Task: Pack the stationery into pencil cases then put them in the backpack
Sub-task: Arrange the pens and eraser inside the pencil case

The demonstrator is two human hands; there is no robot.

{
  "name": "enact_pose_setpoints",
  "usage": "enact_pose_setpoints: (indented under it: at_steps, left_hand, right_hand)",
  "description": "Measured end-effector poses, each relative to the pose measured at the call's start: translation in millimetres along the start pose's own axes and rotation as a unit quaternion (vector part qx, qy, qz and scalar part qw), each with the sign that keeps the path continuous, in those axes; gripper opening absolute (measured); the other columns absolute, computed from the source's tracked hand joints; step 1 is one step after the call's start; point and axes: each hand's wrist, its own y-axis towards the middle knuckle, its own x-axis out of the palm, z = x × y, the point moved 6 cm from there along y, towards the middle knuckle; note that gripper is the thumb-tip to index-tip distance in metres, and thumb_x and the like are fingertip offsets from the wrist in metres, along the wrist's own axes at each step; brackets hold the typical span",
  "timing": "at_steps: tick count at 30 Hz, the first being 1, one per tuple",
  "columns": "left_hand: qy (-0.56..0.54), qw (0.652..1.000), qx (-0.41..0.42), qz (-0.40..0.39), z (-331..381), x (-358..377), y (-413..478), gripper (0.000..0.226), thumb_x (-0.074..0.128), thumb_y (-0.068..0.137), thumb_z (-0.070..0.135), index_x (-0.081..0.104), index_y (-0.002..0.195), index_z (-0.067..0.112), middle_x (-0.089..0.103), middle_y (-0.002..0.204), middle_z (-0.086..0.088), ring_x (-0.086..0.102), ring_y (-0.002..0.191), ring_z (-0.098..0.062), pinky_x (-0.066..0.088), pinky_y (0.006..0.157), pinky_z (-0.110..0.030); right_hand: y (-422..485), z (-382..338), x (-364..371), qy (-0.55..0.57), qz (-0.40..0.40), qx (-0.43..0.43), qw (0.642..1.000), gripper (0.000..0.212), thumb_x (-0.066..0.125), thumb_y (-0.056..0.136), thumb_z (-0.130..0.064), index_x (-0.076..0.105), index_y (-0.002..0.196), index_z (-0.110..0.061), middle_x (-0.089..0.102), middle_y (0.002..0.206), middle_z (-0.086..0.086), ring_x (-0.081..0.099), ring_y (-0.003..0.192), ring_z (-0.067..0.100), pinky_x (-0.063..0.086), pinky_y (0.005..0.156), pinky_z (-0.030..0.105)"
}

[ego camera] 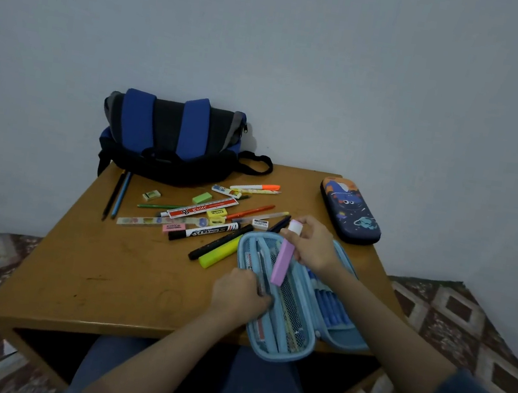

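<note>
At the back left of the table the backpack lies against the wall with its straps facing up, well out of the way, since it is only needed once the cases are full. In front of it, two pencils lie side by side. Further right is a loose scatter of erasers, rulers and pens, among them a black marker and a yellow highlighter, all within easy reach and not yet packed. The left hand has its fingers curled over the left edge of the open blue pencil case, apparently to steady it and keep the mesh side spread. Whether those fingers also pinch a pen there, I cannot tell. The case lies open flat at the near edge of the table, with several pens already inside. Above it, the pink highlighter is held at a slant with its lower end over the mesh pocket, probably so it can slide in lengthwise. The right hand pinches the highlighter's upper part between thumb and fingers, just below the pale cap. Far right, a dark pencil case printed with planets lies closed, seemingly waiting its turn.
</note>
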Motion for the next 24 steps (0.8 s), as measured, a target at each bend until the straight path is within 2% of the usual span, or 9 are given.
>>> enact_pose_setpoints:
  at_steps: [2,4,9,11,14,17,21,23,24]
  left_hand:
    - [-0.04,0.999,-0.013,-0.012,-5.5,1.6,3.5,0.024,0.056,0.085,0.031,0.056,0.067,0.015,0.062,0.077,-0.001,0.063,0.074,-0.018,0.053,0.063,-0.028]
    - [-0.113,0.993,-0.022,-0.038,-12.6,4.3,7.7,0.025,0.055,0.088,0.025,0.056,0.065,0.015,0.062,0.077,-0.003,0.058,0.07,-0.017,0.048,0.063,-0.028]
    - [-0.273,0.958,-0.046,-0.078,-24.5,6.0,5.4,0.035,0.058,0.087,0.013,0.046,0.055,0.016,0.047,0.059,0.001,0.042,0.056,-0.011,0.032,0.053,-0.022]
    - [-0.298,0.95,-0.048,-0.08,-25.2,5.4,3.7,0.037,0.059,0.087,0.011,0.045,0.053,0.015,0.044,0.056,0.001,0.039,0.055,-0.011,0.031,0.051,-0.021]
    - [-0.312,0.946,-0.042,-0.077,-24.4,4.7,2.1,0.039,0.06,0.087,0.011,0.044,0.052,0.015,0.043,0.054,0.002,0.038,0.052,-0.01,0.029,0.05,-0.021]
    - [-0.326,0.941,-0.037,-0.08,-24.7,6.2,1.7,0.039,0.061,0.088,0.014,0.043,0.053,0.016,0.044,0.055,0.002,0.039,0.053,-0.01,0.03,0.051,-0.022]
    - [-0.32,0.944,-0.028,-0.081,-24.8,7.1,2.0,0.038,0.06,0.089,0.02,0.043,0.055,0.017,0.044,0.057,0.003,0.04,0.052,-0.009,0.032,0.051,-0.02]
    - [-0.315,0.946,-0.026,-0.078,-25.7,6.9,1.7,0.038,0.06,0.089,0.019,0.044,0.055,0.017,0.044,0.057,0.004,0.04,0.051,-0.007,0.032,0.049,-0.017]
    - [-0.313,0.946,-0.027,-0.077,-26.6,7.0,1.7,0.037,0.06,0.089,0.019,0.044,0.056,0.017,0.045,0.058,0.004,0.041,0.052,-0.007,0.032,0.049,-0.016]
  right_hand:
    - [-1.9,0.0,1.6,-0.007,-0.004,0.002,1.0,0.018,0.062,0.089,-0.014,0.047,0.098,-0.008,0.054,0.069,0.006,0.048,0.032,-0.004,0.034,0.033,0.011]
    - [-2.6,2.9,5.3,-0.016,-0.021,0.014,1.0,0.018,0.062,0.089,-0.015,0.048,0.098,-0.009,0.056,0.065,0.006,0.047,0.031,0.001,0.035,0.033,0.015]
    - [-10.7,11.8,30.1,-0.078,-0.131,0.075,0.986,0.019,0.057,0.092,-0.012,0.051,0.108,-0.002,0.057,0.062,0.009,0.049,0.034,0.005,0.04,0.035,0.017]
    - [-15.4,14.1,39.5,-0.156,-0.188,0.092,0.965,0.026,0.048,0.096,-0.01,0.053,0.118,0.002,0.057,0.065,0.009,0.052,0.041,0.008,0.042,0.039,0.017]
    - [-17.1,10.1,44.3,-0.276,-0.224,0.056,0.933,0.033,0.043,0.095,-0.003,0.057,0.124,-0.002,0.061,0.071,0.012,0.049,0.049,0.012,0.041,0.046,0.019]
    - [-15.5,5.7,44.6,-0.328,-0.209,0.014,0.921,0.03,0.056,0.088,-0.002,0.063,0.118,-0.005,0.052,0.068,-0.007,0.047,0.053,0.008,0.04,0.05,0.016]
    - [-16.1,10.9,44.1,-0.397,-0.17,-0.016,0.902,0.016,0.056,0.084,0.001,0.068,0.092,-0.005,0.068,0.101,0.01,0.061,0.089,0.021,0.046,0.069,0.024]
    - [-14.6,16.6,45.5,-0.427,-0.158,-0.029,0.89,0.005,0.059,0.082,-0.004,0.063,0.079,-0.004,0.068,0.09,0.015,0.063,0.084,0.025,0.052,0.067,0.033]
    - [-13.9,18.7,45.9,-0.443,-0.152,-0.029,0.883,0.012,0.064,0.082,-0.011,0.059,0.073,-0.004,0.065,0.08,0.014,0.063,0.08,0.026,0.053,0.065,0.036]
